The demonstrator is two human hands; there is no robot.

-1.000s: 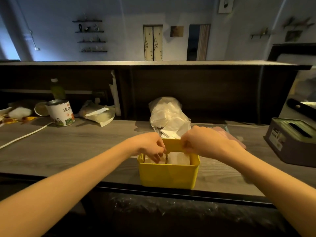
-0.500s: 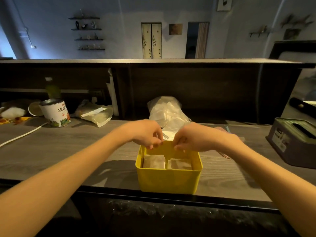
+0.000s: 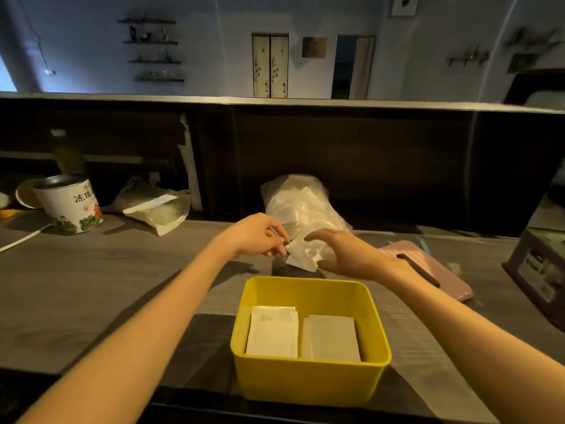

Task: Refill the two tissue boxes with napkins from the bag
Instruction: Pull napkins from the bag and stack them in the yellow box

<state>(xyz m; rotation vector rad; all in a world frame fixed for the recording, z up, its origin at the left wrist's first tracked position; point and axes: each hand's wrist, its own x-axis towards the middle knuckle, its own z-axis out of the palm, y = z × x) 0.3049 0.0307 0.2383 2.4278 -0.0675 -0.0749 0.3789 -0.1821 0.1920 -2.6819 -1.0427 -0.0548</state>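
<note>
A yellow tissue box (image 3: 308,381) stands open at the counter's front edge, with two flat stacks of white napkins (image 3: 272,332) side by side inside. Behind it lies a clear plastic bag of napkins (image 3: 298,206), its mouth spilling napkins toward me. My left hand (image 3: 256,235) hovers at the bag's mouth, its fingertips at the edge of a napkin there. My right hand (image 3: 345,254) is spread open just right of the same napkins, palm turned toward them. A grey tissue box (image 3: 538,270) sits at the far right, partly cut off.
A pink flat case with a dark pen (image 3: 428,270) lies right of my right hand. At the left stand a printed tin can (image 3: 70,205), a second plastic bag (image 3: 156,209) and a white cable (image 3: 21,240). A dark raised partition (image 3: 367,166) backs the counter.
Both hands have lifted away from the yellow box's rim and reached back to the bag's mouth, fingers opening. The two napkin stacks in the box are now uncovered.
</note>
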